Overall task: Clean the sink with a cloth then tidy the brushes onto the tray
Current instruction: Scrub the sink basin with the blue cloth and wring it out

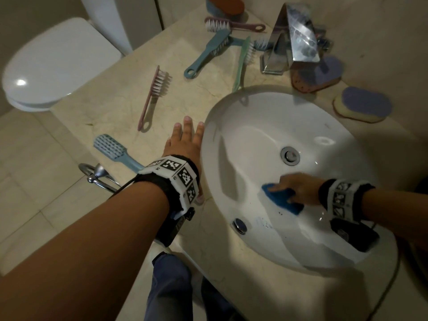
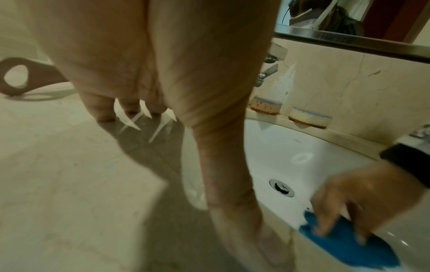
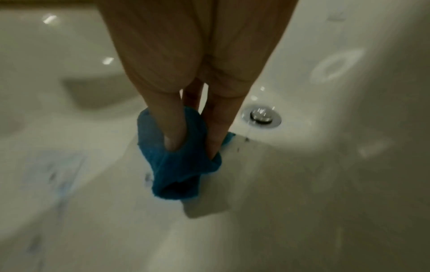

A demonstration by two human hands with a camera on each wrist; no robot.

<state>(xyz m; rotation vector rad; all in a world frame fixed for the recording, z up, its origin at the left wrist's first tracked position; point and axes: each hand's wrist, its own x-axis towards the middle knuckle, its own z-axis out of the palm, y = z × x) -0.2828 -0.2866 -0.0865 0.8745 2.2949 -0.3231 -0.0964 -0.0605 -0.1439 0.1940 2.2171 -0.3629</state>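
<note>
My right hand [image 1: 287, 188] is down in the white sink [image 1: 254, 130] and grips a bunched blue cloth [image 1: 281, 200], pressing it on the near basin wall below the drain [image 1: 289, 156]. In the right wrist view the thumb and a finger dig into the cloth [image 3: 177, 165]. Dark specks lie on the basin beside it. My left hand [image 1: 185, 140] rests flat on the counter, its thumb along the sink's left rim. Several brushes lie loose on the counter: a pink brush [image 1: 152, 93], a light blue brush [image 1: 113, 150], a teal brush [image 1: 208, 54] and a green brush [image 1: 243, 61].
A chrome tap [image 1: 294, 35] stands behind the sink. Two purple-topped sponges [image 1: 363, 105] sit at the back right. A mauve brush [image 1: 229, 25] lies at the far back. A toilet [image 1: 58, 63] is to the left, and a towel ring [image 1: 97, 174] hangs off the counter's edge.
</note>
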